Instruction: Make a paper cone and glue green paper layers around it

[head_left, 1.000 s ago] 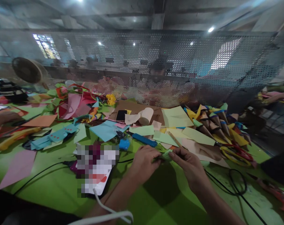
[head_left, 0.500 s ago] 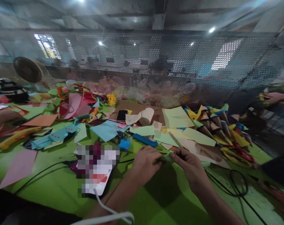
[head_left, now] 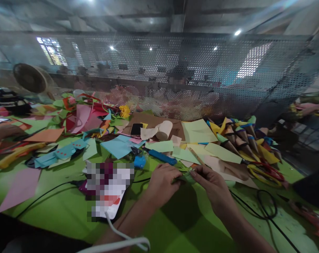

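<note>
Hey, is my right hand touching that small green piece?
Touching. The head view shows the right hand pinching the right end of the small green piece.

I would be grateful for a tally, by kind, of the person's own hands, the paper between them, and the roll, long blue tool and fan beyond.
Bare left hand and bare right hand: 2
Small green paper piece: 1
Cylindrical tan roll: 1
Long blue tool: 1
Round-headed fan: 1
Total: 6
</note>
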